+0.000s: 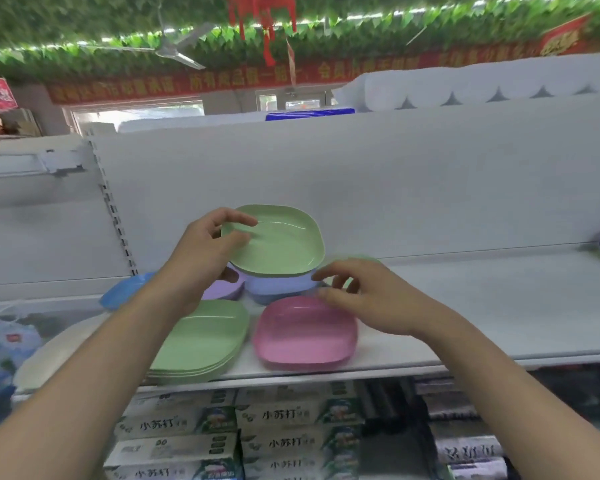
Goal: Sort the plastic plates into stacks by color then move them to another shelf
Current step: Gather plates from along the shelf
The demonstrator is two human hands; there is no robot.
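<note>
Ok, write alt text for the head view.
A person's left hand lifts a green plate off a blue plate on a white shelf, while the right hand hovers open over a pink plate. A green stack sits front left.

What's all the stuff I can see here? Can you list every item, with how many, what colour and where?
Lifted green plate: one, pale green, held tilted above the plates at the back of the shelf.
Green stack: several plates, green, front left of the shelf.
Pink plate: at least one, pink, front of the shelf beside the green stack.
Blue plates: a few, light blue, under the lifted plate.
Purple plate: one, lilac, behind the green stack.
Shelf: one, white.
Boxes: many, white and green, stacked on the shelf below.
Left hand: pinches the lifted green plate's rim.
Right hand: fingers loose, over the pink plate's far edge, holding nothing.
</note>
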